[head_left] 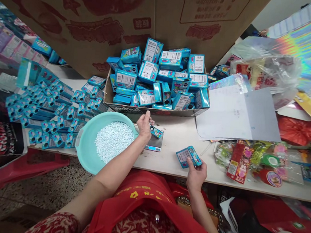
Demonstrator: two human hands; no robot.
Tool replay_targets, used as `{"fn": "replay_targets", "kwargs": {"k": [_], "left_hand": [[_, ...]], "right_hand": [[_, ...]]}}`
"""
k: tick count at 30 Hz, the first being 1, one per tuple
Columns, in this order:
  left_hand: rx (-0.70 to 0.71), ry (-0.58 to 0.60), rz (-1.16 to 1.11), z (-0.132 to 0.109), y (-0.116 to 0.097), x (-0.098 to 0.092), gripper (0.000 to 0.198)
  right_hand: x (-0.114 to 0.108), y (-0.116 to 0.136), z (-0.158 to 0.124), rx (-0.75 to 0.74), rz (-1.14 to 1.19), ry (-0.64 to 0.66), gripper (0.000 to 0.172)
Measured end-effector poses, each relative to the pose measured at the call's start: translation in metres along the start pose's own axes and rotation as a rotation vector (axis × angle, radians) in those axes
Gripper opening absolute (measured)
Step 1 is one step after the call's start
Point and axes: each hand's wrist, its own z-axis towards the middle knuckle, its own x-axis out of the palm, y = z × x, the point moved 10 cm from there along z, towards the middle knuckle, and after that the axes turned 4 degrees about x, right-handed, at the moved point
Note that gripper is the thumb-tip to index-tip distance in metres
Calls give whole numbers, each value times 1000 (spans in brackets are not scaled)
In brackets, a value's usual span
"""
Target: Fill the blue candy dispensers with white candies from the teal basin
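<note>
My left hand (144,125) is closed, fingers curled around small white candies, just above a small digital scale (154,145). A little blue candy box (156,132) rests on the scale, right by those fingers. A turquoise basin (84,131) holds a heap of white candies (114,141) beneath and left of my left wrist. At the table's front edge, my right hand (197,173) grips a blue candy box (186,157) between thumb and fingers, its printed side up.
Behind the scale stands a carton (156,111) heaped with blue boxes, against a big cardboard box (99,16). Many blue boxes (61,122) lie in rows at the left. Paper sheets (227,112) and packaged sweets (240,161) occupy the right side.
</note>
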Motion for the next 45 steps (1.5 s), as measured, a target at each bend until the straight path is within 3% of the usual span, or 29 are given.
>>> {"fn": "replay_targets", "kwargs": {"k": [13,19,22,25,30,34,36,40,42,45], "left_hand": [[-62,-27,-17,2,2,-5,48],[-241,-54,-142,7,3,-13,44],[-309,-27,-175,5,-1,-24,43],[-299,-15,-138,6,-12,-51,42],[-160,-137,114,10,-36,-135,32],[-20,-87,463,10,-52,-183,24],[73,-8,769,8,-57,-191,21],[328,197,1371,-4,-54,-183,8],[419,270,1472,-12,-48,-179,13],[460,331,1472,-20,-40,-180,15]], "right_hand": [[5,-2,-1,17,16,23,54],[13,4,1,17,23,40,54],[17,10,2,-20,18,52,53],[20,11,2,-46,-4,64,53],[23,8,0,-52,-23,80,53],[28,7,5,-97,-10,59,55],[33,5,11,-140,-11,55,55],[37,-10,22,-194,-98,44,58],[36,-7,19,-275,-189,64,58],[36,31,-9,-598,-370,62,63]]}}
